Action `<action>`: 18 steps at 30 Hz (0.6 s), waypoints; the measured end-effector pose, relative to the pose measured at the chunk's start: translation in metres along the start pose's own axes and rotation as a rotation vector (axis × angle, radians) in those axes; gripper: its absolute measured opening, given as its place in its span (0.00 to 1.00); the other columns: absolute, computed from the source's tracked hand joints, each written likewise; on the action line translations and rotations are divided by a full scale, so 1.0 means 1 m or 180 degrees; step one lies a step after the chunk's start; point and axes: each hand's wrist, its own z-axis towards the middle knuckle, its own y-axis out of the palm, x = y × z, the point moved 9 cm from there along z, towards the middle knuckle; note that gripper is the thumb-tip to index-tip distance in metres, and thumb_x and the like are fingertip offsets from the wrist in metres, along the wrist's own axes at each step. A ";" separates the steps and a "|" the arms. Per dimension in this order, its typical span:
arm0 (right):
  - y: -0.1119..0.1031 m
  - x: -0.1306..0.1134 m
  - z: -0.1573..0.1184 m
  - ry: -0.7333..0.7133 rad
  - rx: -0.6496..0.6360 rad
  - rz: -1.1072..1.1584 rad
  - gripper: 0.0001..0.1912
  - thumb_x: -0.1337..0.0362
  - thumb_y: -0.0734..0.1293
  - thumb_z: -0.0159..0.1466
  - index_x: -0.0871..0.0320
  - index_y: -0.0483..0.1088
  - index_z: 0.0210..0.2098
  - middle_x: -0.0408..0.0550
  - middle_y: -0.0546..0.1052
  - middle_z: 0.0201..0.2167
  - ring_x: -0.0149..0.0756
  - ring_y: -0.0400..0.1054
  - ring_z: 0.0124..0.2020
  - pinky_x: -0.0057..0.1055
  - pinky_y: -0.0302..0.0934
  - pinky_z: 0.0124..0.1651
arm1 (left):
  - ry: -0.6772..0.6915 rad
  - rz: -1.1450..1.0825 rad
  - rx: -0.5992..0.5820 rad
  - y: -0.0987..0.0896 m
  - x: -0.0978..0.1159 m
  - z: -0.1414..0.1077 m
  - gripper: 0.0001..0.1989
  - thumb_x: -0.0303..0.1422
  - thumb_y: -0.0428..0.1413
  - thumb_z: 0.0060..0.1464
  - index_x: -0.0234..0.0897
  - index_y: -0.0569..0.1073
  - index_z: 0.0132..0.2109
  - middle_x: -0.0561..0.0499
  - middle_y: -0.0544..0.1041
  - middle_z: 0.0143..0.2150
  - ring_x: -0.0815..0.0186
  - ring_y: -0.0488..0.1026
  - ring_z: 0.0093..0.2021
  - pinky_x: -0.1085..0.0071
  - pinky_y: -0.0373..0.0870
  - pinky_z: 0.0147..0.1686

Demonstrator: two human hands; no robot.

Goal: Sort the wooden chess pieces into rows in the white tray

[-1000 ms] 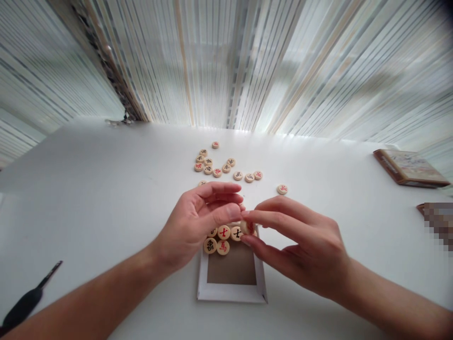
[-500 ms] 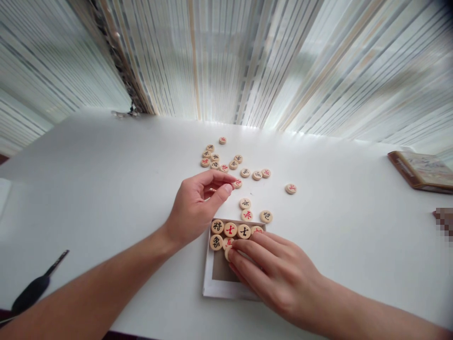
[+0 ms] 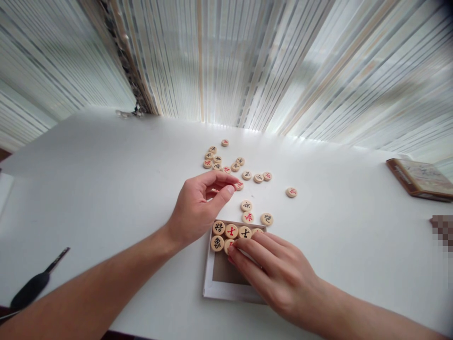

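Observation:
Under the fingertips of my right hand (image 3: 279,269) is a round wooden Chinese chess piece (image 3: 229,247) with a red character. It lies in the second row of a shallow white box (image 3: 208,278), beside a black-lettered piece (image 3: 217,243). My right thumb and index finger touch it; the hand covers the box's right side. Above the box's far-left corner, my left hand (image 3: 201,203) is curved with thumb and fingers apart. Its fingertips reach a red-lettered piece (image 3: 239,186) on the table. What lies behind its palm is partly hidden.
Several loose pieces (image 3: 217,159) are scattered beyond my left hand, with another piece (image 3: 291,192) off to the right. A brown boxed item (image 3: 421,179) lies at the far right, a black-handled tool (image 3: 31,289) at lower left. Striped curtains (image 3: 219,61) hang along the white table's (image 3: 123,179) back edge.
The piece under my right fingertips, tilted against its neighbours before, now sits flat in the second row. My left hand keeps its pose by the red-lettered piece. The view has shifted slightly.

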 end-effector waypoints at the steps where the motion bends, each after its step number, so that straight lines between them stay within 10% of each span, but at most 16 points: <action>1: 0.000 0.000 0.000 0.0002 0.0012 -0.0014 0.11 0.77 0.64 0.71 0.71 0.80 0.39 0.54 0.77 0.28 0.40 0.61 0.27 0.39 0.57 0.28 | 0.0002 -0.0005 -0.0001 0.000 0.000 0.000 0.06 0.32 0.63 0.63 0.35 0.84 0.44 0.46 0.86 0.42 0.61 0.84 0.43 0.68 0.80 0.44; 18: -0.002 0.000 0.000 -0.0029 0.0060 -0.0083 0.10 0.76 0.63 0.72 0.69 0.78 0.43 0.53 0.78 0.29 0.40 0.67 0.26 0.38 0.62 0.27 | -0.0062 0.0067 0.0046 0.000 0.001 0.000 0.07 0.32 0.64 0.62 0.35 0.84 0.44 0.47 0.86 0.41 0.62 0.83 0.42 0.69 0.80 0.43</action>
